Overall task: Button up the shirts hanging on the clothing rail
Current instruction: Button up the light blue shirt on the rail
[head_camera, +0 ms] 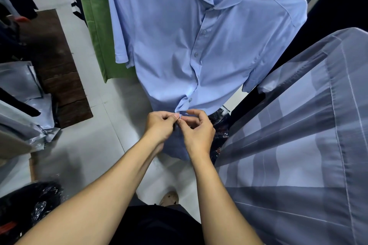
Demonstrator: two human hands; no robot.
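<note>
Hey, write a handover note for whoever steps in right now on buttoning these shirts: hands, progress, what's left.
Left hand and right hand: both pinch the placket of the light blue shirt near the hem, working a low button.
Done: three buttons above the hands show fastened.
Left: this button, any below hidden by the hands, then the grey striped shirt on the right, whose front is not visible.

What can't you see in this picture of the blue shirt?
- Head view, the button being done: hidden behind the left hand and right hand.
- Head view, rail and hanger: cut off by the top edge.
- Head view, blue shirt hem: partly behind both wrists.
</note>
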